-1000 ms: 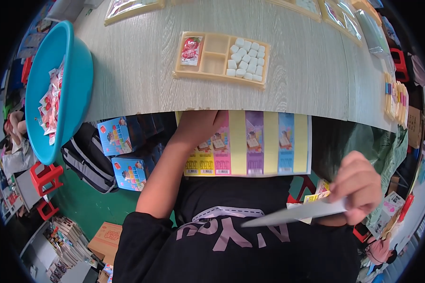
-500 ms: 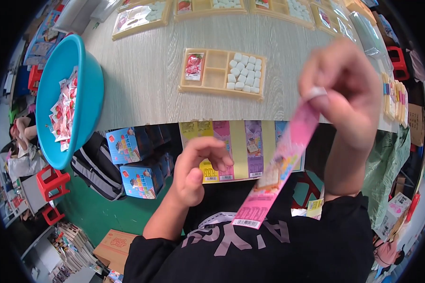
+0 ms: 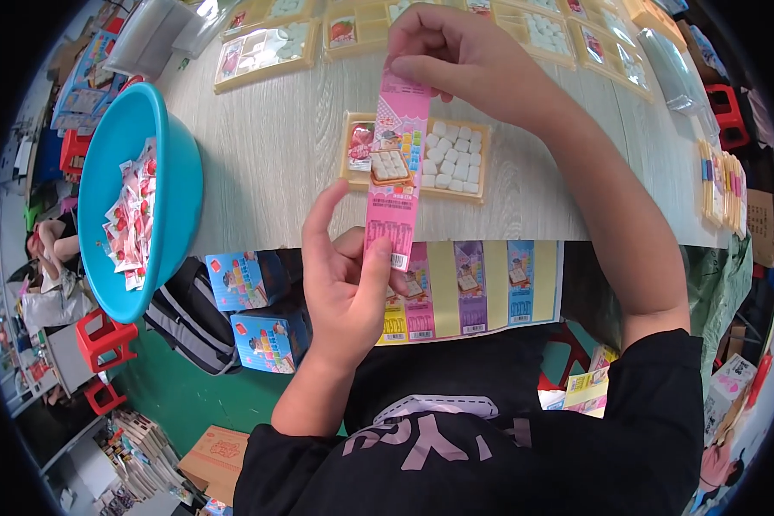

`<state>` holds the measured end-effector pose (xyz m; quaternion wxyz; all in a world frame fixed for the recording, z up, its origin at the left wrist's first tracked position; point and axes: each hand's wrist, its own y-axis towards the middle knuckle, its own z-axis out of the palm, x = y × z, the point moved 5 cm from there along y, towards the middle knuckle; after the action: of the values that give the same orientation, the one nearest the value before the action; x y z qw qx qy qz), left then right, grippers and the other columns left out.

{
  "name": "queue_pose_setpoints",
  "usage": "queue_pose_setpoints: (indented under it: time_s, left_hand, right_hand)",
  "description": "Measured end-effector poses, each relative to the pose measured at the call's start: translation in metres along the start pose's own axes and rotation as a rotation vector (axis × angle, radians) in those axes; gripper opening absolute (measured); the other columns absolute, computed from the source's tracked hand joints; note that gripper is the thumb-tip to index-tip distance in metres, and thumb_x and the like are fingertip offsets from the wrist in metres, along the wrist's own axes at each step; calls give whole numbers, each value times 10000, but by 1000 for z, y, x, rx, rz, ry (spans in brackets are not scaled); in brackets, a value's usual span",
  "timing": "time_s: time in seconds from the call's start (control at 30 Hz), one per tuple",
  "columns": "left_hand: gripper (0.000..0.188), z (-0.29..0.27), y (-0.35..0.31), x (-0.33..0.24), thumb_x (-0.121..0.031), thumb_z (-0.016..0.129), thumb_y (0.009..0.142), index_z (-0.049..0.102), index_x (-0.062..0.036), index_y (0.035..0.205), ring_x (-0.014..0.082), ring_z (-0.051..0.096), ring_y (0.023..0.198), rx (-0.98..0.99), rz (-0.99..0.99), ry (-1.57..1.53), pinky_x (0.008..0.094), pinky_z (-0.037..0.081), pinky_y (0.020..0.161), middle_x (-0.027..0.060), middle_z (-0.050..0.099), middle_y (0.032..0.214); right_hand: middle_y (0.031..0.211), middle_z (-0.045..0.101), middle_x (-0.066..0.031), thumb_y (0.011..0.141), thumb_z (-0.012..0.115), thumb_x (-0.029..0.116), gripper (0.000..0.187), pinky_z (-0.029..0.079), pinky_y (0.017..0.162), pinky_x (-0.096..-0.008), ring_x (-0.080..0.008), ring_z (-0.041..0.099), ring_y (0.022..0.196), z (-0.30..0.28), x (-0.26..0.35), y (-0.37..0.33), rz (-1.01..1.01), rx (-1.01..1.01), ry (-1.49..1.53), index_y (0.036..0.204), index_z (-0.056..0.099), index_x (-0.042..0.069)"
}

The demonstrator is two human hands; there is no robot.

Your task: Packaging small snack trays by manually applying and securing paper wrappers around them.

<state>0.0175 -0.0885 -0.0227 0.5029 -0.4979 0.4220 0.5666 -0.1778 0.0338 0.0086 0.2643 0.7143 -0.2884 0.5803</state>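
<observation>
A long pink printed card strip (image 3: 396, 172) is stretched upright between both hands. My right hand (image 3: 456, 56) pinches its top end above the table. My left hand (image 3: 344, 275) pinches its bottom end near the table's front edge. Behind the strip on the pale wooden table (image 3: 267, 163) lies a yellow compartment tray (image 3: 482, 150) with several white candy pieces and a small red packet at its left end. More printed strips (image 3: 473, 288) in pink, yellow, purple and blue hang in my lap below the table edge.
A blue plastic basin (image 3: 133, 198) of small red-and-white packets overhangs the table's left edge. Several filled yellow trays (image 3: 267, 47) line the far side. Stacked trays (image 3: 718, 185) sit at the right. Blue boxes (image 3: 249, 279), a backpack (image 3: 185, 318) and red stools (image 3: 103, 340) are on the floor.
My right hand has carried the pink strip further up and over the tray. My left hand rose from my lap and took hold of the strip's lower end.
</observation>
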Motion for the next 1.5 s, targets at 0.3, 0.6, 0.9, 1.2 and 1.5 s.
queue_pose_setpoints:
  time_s: [0.3,0.6,0.9,1.2,1.5]
  left_hand:
    - [180,-2,11,10,-1,548,962,620,40,1123,85,634,626,2,-98,173,216,494,570,48,640,768]
    - [211,-3,14,8,-26,550,975,597,60,1162,76,607,598,76,-151,223,210,483,554,50,634,802]
    - [201,-2,15,5,-18,569,949,627,45,1132,86,647,606,54,-181,257,227,505,544,67,662,752]
    - [229,2,16,2,-34,548,968,609,52,1171,73,594,567,57,-225,308,205,456,522,47,627,768]
    - [247,3,6,-3,-49,538,969,593,48,1189,80,604,609,86,-219,294,219,477,567,56,630,790]
  right_hand:
    - [872,619,-14,925,608,52,140,469,727,-232,-77,573,804,-6,-17,0,-1,-77,-220,1060,577,28]
    - [953,646,-7,939,604,81,179,481,866,-235,-78,599,934,-7,-26,0,-25,-118,-259,1113,607,41]
    - [914,637,-4,932,594,56,157,486,806,-234,-77,584,873,-4,-22,0,-50,-85,-326,1085,605,26]
    - [910,627,-62,891,660,141,252,482,782,-280,-132,577,832,1,-16,-4,-102,-69,-540,1112,585,46]
    - [1211,579,-148,792,774,283,628,482,908,-368,-279,592,1036,16,-9,-19,-183,7,-710,1307,501,49]
